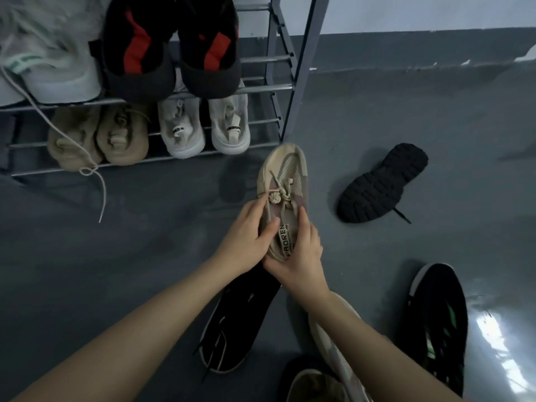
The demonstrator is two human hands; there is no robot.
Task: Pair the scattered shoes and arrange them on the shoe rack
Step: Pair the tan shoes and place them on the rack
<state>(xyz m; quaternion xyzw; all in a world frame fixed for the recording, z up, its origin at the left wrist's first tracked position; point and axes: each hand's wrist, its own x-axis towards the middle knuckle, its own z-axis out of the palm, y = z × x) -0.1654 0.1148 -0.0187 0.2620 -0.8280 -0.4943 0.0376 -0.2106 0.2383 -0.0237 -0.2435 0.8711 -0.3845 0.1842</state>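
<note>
I hold a beige mesh shoe point(285, 175) above the floor, toe pointing toward the rack. My left hand point(246, 237) grips its left side near the laces and my right hand point(301, 256) grips its heel and right side. The metal shoe rack point(278, 88) stands at the upper left. Its upper shelf carries white sneakers point(58, 74) and a black-and-red pair point(171, 44). The lower shelf carries a tan pair point(98, 137) and a white knit pair point(206, 126). A matching beige shoe point(333, 338) lies under my right forearm.
Loose on the grey floor: a black shoe lying sole-up point(383, 184) at right, a black slip-on point(240, 317) under my arms, a black-and-green shoe point(435, 323) at lower right. A white lace point(95, 175) dangles from the upper shelf. A wall base runs along the back right.
</note>
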